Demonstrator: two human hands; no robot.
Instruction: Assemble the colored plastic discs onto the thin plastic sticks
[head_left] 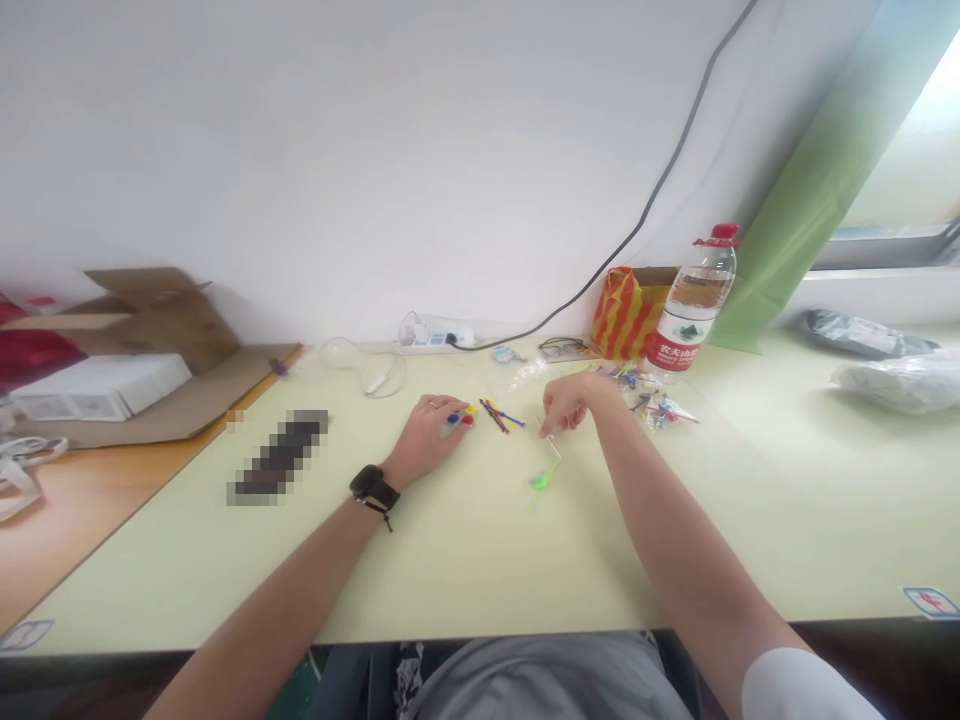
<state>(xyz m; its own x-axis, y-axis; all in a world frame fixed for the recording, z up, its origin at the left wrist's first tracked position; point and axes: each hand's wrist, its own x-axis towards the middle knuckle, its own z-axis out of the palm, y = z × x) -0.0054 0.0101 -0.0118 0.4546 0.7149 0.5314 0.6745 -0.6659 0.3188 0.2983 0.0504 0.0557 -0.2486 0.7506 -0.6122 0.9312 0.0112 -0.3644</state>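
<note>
Head view, and it's the only one we've got: the small stuff is tough to read. The long dark object [277, 455] on the left of the pale yellow-green tabletop [450, 570] is pixelated, so we can't tell what it is. Part of the clear plastic packaging with tiny multicoloured pieces [664, 408], over on the right, is hidden behind the right wrist. Both forearms run off the near edge, and the open brown cardboard box [165, 310] at far left is cut off by the frame.

Hands now. Our left hand [425, 440] lies low, palm down, fingers stretched toward three small round pieces in yellow, blue and red [467, 421]; they sit right at the fingertips, but we can't tell if any is gripped. There's a black watch [375, 487] on that wrist. Our right hand [564, 405] is bent inward at the wrist, fingers curled narrow, pinching a thin white stick [555, 451]; the exact contact is too small to make out. The bright green, blurry plastic piece [541, 480] is just nearer to us, by the stick's near end; we can't tell if they're joined. Thin red, black and blue strips [499, 415] lie between the hands.
</note>
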